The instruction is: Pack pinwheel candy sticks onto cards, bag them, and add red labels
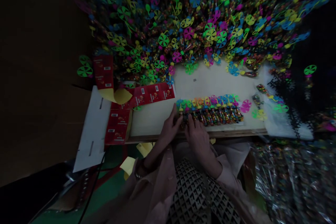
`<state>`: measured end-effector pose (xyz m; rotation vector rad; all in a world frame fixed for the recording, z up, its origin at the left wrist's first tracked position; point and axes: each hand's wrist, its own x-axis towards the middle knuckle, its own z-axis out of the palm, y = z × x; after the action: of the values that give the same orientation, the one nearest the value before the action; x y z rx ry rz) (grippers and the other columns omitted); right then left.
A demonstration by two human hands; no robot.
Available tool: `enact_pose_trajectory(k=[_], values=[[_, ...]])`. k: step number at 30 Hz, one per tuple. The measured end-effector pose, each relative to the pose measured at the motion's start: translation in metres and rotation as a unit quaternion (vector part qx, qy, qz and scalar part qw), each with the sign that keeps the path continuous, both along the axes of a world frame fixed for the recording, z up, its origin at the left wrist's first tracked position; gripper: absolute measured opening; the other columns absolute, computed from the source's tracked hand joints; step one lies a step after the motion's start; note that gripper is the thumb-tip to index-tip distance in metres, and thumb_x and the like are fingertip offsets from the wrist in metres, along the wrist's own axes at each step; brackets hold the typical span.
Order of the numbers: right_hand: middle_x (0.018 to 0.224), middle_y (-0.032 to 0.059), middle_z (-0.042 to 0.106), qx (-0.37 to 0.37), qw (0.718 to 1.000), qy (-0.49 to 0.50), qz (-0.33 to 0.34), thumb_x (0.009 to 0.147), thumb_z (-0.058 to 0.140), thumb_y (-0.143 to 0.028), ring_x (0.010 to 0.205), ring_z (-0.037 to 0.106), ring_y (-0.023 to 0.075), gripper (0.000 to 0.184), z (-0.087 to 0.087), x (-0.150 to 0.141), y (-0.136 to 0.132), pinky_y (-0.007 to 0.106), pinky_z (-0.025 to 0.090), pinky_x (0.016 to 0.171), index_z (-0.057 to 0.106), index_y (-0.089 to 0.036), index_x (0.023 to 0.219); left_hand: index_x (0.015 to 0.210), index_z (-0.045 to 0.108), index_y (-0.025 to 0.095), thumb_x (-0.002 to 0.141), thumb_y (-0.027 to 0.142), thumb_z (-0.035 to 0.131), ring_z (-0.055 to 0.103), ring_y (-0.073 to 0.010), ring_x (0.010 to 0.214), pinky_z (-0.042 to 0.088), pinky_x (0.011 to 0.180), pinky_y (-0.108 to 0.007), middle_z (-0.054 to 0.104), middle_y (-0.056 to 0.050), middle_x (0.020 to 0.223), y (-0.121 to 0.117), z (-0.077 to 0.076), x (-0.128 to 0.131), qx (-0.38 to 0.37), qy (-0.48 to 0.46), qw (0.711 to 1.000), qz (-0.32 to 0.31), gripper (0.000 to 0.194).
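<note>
A row of clear candy tubes (212,115) filled with multicoloured sweets lies side by side near the table's front edge, coloured pinwheel tops pointing away from me. At the row's left end my left hand (170,126) closes its finger and thumb about the end tube (181,113). My right hand (198,134) is just to the right, its bent fingers pressed on the tubes close to that end. The fingers partly hide the tubes beneath them.
Behind is a large heap of pinwheel candy tubes (189,33). A strip of red printed labels (154,94) curls from the left across the table (149,120). Loose tubes (257,100) and clear plastic (275,122) lie at right, with bagged tubes (294,178) below.
</note>
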<state>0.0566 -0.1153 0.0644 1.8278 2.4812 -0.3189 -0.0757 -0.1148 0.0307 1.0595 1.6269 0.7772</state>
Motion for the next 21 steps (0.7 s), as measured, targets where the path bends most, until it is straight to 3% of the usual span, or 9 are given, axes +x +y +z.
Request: enact_pose_trajectory(k=[2,4,7,11,14,18,21], values=[[0.094,0.0145,0.065,-0.003,1.0,-0.02,0.002,0.091,0.046,-0.016,0.084,0.06,0.0232,0.042,-0.001,-0.003,0.0,0.029,0.049,0.062,0.05,-0.01,0.132,0.149,0.023,0.018,0.085,0.043,0.057,0.061,-0.0193,0.09,0.047,0.082,-0.031,0.066,-0.005,0.096,0.002,-0.008,0.001,-0.029,-0.035,0.996,0.08,0.077],[0.093,0.0157,0.065,-0.011,0.999,-0.037,0.006,0.09,0.044,-0.013,0.083,0.061,0.0235,0.044,-0.004,-0.006,0.0,0.03,0.049,0.06,0.049,-0.009,0.133,0.142,0.036,0.015,0.08,0.044,0.062,0.061,-0.0196,0.091,0.047,0.083,-0.031,0.066,-0.006,0.099,0.004,-0.016,0.003,-0.031,-0.063,0.99,0.125,0.073],[0.093,0.0169,0.066,-0.035,0.998,-0.048,-0.001,0.09,0.04,-0.01,0.08,0.062,0.023,0.048,-0.006,-0.01,-0.005,0.029,0.048,0.057,0.043,-0.008,0.138,0.115,0.06,0.013,0.074,0.046,0.066,0.06,-0.021,0.098,0.045,0.089,-0.032,0.066,-0.009,0.105,0.005,-0.025,0.004,-0.017,-0.118,0.985,0.125,0.052],[0.092,0.013,0.068,-0.054,0.998,0.022,-0.003,0.094,0.042,-0.02,0.08,0.064,0.0215,0.048,0.002,0.001,-0.008,0.028,0.049,0.059,0.041,-0.014,0.141,0.102,0.063,0.015,0.07,0.047,0.068,0.061,-0.0205,0.093,0.047,0.086,-0.032,0.067,-0.007,0.098,0.009,-0.031,0.0,-0.032,-0.15,0.981,0.117,0.046],[0.093,0.0085,0.069,0.019,0.989,0.14,-0.039,0.096,0.041,-0.032,0.083,0.063,0.0184,0.041,0.01,0.038,0.004,0.028,0.05,0.072,0.051,-0.022,0.134,0.102,0.061,0.016,0.071,0.047,0.066,0.06,-0.0201,0.092,0.047,0.086,-0.033,0.066,-0.005,0.095,0.01,-0.032,0.0,-0.033,-0.139,0.985,0.098,0.044],[0.104,0.0143,0.065,0.19,0.935,0.161,-0.254,0.096,0.037,-0.044,0.102,0.057,0.0249,0.045,0.002,0.124,0.042,0.042,0.043,0.094,0.059,-0.017,0.125,0.105,0.061,0.019,0.077,0.047,0.06,0.054,-0.0209,0.106,0.04,0.1,-0.036,0.059,-0.006,0.107,0.007,-0.033,0.005,-0.001,-0.036,0.995,0.091,0.039],[0.109,0.0159,0.065,0.123,0.933,0.2,-0.272,0.095,0.032,-0.05,0.105,0.056,0.0263,0.052,-0.019,0.17,0.06,0.045,0.042,0.095,0.06,-0.014,0.121,0.105,0.062,0.02,0.084,0.046,0.052,0.049,-0.0209,0.113,0.034,0.107,-0.037,0.054,-0.007,0.113,0.004,-0.03,0.011,0.033,0.024,0.995,0.088,0.034]])
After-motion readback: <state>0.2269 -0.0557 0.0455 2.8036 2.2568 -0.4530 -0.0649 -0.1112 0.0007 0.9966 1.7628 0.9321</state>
